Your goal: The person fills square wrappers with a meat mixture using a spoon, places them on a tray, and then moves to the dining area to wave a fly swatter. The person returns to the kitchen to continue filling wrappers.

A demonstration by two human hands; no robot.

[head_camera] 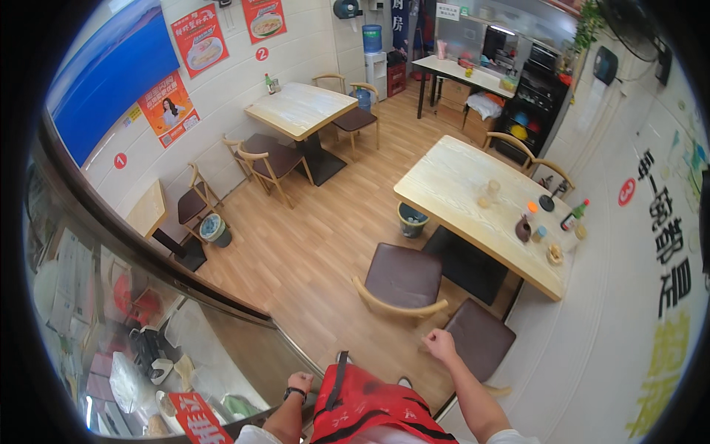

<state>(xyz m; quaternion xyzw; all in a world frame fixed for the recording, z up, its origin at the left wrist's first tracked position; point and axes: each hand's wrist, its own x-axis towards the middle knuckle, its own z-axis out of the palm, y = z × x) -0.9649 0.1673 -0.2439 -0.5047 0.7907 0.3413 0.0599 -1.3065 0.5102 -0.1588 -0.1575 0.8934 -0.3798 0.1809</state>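
Below the middle of the view, my left hand (301, 381), with a dark watch at the wrist, hangs beside the edge of a glass partition, fingers curled; whether it holds anything does not show. Over the near side of a dark brown seat (480, 339) is my right hand (438, 343), its fingers bent and partly blurred, close to the end of the chair back's wooden rail. A red apron (371, 405) with black straps hangs between my forearms. A second brown-seated chair (404, 276) stands just ahead of my right hand, beside the pale wooden table (444, 177).
Bottles, small jars and a cup stand on the right table. A waste bin (412, 221) is beneath its left corner. Wood-look floor (288, 250) runs between this table and a farther table (302, 105) with chairs. Another bin (215, 230) stands at left, beyond the glass door frame.
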